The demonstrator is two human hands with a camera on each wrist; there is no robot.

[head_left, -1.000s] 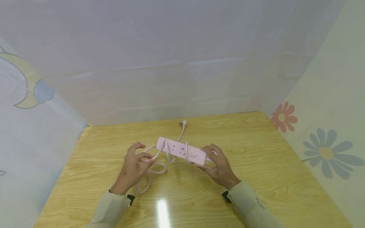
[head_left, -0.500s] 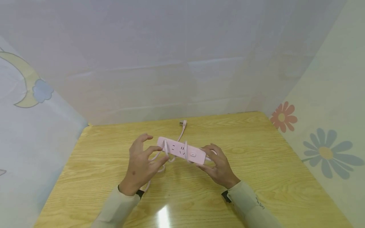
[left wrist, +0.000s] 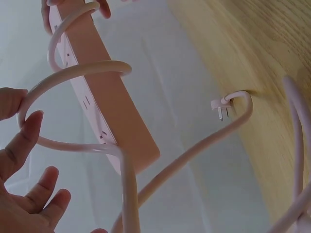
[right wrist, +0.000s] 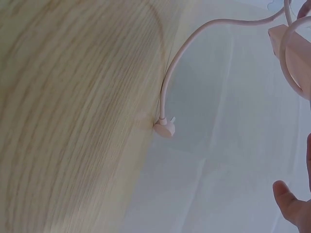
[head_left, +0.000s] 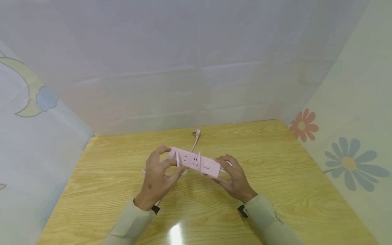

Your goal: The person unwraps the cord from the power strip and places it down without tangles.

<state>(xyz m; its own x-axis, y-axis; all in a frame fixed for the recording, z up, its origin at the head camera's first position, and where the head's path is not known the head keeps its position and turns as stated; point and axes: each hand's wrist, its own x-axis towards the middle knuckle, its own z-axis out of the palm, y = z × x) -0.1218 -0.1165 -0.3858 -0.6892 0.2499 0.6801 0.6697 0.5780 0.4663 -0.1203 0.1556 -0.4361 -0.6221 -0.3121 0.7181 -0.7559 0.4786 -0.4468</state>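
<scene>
A pink power strip [head_left: 189, 160] is held up slanting above the table, its sockets and switch facing me. My right hand [head_left: 235, 179] grips its right end between thumb and fingers. Pink cord [left wrist: 77, 72] loops loosely round the strip's body. At the left end my left hand [head_left: 157, 178] pinches a loop of that cord between thumb and a finger, as the left wrist view shows; its other fingers are spread. The cord's plug [head_left: 197, 132] lies near the table's back edge, prongs pointing left in the head view. Part of the cord is hidden behind my left hand.
The wooden table [head_left: 275, 163] ends at a pale cloth wall [head_left: 183, 95] at the back. Printed cloths stand at both sides, with a moon on the left and flowers [head_left: 349, 163] on the right. More cord [left wrist: 297, 141] hangs in the left wrist view.
My left hand has moved right and slightly up, carrying the cord in against the strip's left end. The right hand, strip and plug have stayed nearly still.
</scene>
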